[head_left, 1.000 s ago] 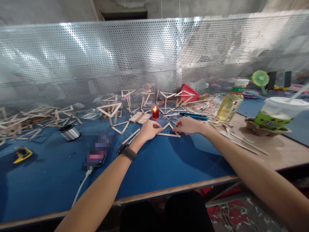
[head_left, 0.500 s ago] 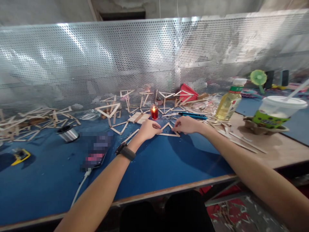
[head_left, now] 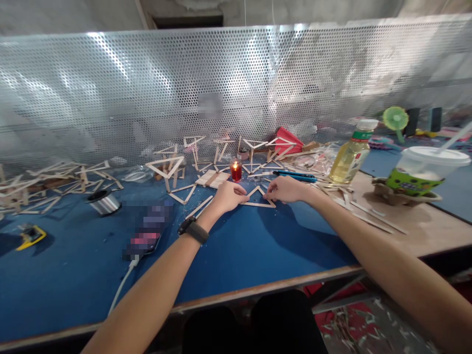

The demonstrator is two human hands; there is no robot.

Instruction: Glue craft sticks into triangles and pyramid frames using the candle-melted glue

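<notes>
Between my hands a triangle of thin wooden sticks (head_left: 259, 205) lies on the blue table (head_left: 236, 246). My left hand (head_left: 229, 195) is closed in a pinch at its left corner. On the right side, my right hand (head_left: 283, 189) pinches the stick near the right corner. Just beyond my left hand burns a candle in a red glass (head_left: 236, 170). To its left is a small board of flat wooden sticks (head_left: 212, 179). Another stick triangle (head_left: 184, 193) rests farther left.
Several stick frames (head_left: 165, 169) stand along the perforated metal screen (head_left: 184, 88). A wire spool (head_left: 103, 202), a phone (head_left: 149, 231) on a cable and a yellow tool (head_left: 31, 237) lie left. Blue pens (head_left: 295, 176), a bottle (head_left: 350, 155) and a lidded cup (head_left: 424, 169) are right.
Almost nothing differs. Both hands keep their pinch on the stick triangle, with only a very slight shift of the left wrist and the view.
</notes>
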